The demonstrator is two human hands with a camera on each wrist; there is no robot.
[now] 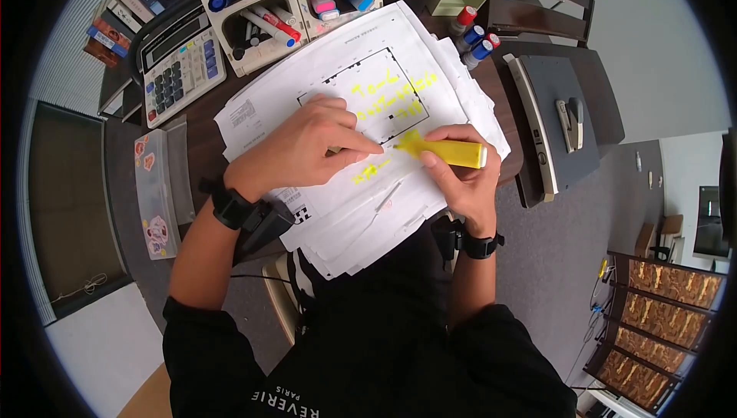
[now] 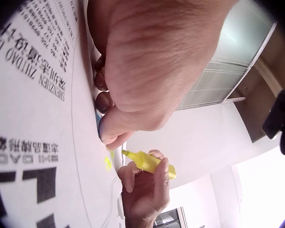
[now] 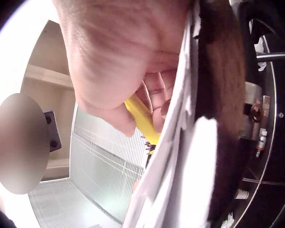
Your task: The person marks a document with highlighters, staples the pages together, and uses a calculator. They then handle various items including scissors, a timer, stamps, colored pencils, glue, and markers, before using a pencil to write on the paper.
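My right hand point(image 1: 470, 180) pinches a thick yellow highlighter point(image 1: 457, 154) between thumb and fingers. Its dark tip points left, close over a printed plan sheet point(image 1: 322, 122) that carries yellow handwritten marks. In the left wrist view the highlighter point(image 2: 149, 162) is seen from the side, its tip near a yellow mark. Resting on the same sheet, my left hand point(image 1: 311, 142) has its index finger stretched towards the tip and its thumb just below. The other left fingers bend against the paper. From the right wrist, the palm partly hides the highlighter point(image 3: 143, 121).
Loose papers are stacked under the sheet. Behind stand a desk organizer point(image 1: 257, 61) with pens, a calculator point(image 1: 184, 76) and several upright markers point(image 1: 464, 23). A stapler point(image 1: 570, 125) lies on a dark device at right; a clear stickered case point(image 1: 157, 195) lies at left.
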